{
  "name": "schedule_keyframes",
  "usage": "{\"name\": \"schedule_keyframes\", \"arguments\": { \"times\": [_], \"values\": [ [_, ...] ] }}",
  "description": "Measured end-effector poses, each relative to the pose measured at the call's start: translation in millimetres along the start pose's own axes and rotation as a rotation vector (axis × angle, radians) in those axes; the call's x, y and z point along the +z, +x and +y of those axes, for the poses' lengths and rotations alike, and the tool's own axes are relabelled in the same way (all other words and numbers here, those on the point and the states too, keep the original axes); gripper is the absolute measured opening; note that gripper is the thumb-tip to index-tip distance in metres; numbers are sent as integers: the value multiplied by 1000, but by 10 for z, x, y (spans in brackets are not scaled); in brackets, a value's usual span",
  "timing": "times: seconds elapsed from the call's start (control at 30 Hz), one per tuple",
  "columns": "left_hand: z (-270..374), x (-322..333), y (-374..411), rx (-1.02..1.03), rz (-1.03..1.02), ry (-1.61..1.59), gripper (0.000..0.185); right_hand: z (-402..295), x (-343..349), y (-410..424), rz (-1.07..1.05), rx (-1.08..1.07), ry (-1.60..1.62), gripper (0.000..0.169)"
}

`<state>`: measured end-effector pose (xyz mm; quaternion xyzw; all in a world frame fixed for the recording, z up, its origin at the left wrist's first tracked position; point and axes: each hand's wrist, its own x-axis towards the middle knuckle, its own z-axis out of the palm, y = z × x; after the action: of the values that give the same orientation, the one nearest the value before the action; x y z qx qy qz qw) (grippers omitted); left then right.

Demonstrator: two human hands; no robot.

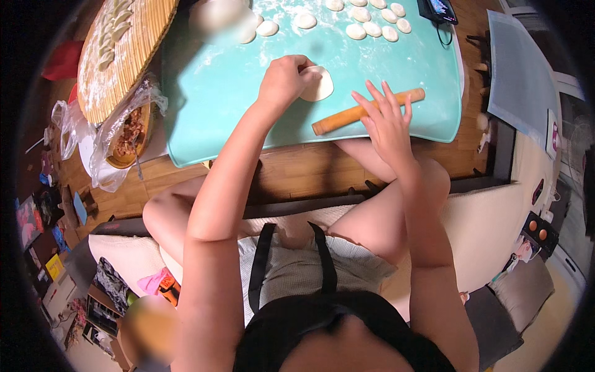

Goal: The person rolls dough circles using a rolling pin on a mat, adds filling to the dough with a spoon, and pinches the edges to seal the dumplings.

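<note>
A thin round dough wrapper [320,86] lies on the turquoise silicone mat [223,102]. My left hand [289,76] pinches its left edge between thumb and curled fingers. To the right, a wooden rolling pin [341,120] lies aslant near the mat's front edge, apart from the wrapper. My right hand [388,123] is laid over the pin with fingers spread and not wrapped around it. Several small flattened dough rounds [372,29] sit at the back right of the mat, and one more dough round [305,20] lies nearer the middle.
At the left, a woven tray [135,60] carries a row of filled dumplings [111,32]. Below it stands a bowl of meat filling [129,135] with a spoon and a plastic bag [104,153] around it. A phone [441,11] with a cable lies at the back right corner.
</note>
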<state>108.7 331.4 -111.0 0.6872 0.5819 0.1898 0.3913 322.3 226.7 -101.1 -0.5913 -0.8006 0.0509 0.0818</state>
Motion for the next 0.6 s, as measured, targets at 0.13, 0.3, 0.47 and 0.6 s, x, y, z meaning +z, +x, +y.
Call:
{"name": "schedule_keyframes", "arguments": {
  "times": [0.13, 0.3, 0.47, 0.6],
  "values": [
    [42, -8, -47, 5, -16, 4, 24, 16, 81, 584, 53, -46, -40, 42],
    [170, -111, 8, -114, -113, -29, 21, 65, 216, 1104, 135, -35, -73, 44],
    [174, -108, -10, -165, -192, 180, 33, 2, 110, 419, 59, -80, 85, 49],
    [-158, 1, -101, 277, 161, -145, 20, 169, 17, 54, 36, -186, 2, 44]
  ]
}}
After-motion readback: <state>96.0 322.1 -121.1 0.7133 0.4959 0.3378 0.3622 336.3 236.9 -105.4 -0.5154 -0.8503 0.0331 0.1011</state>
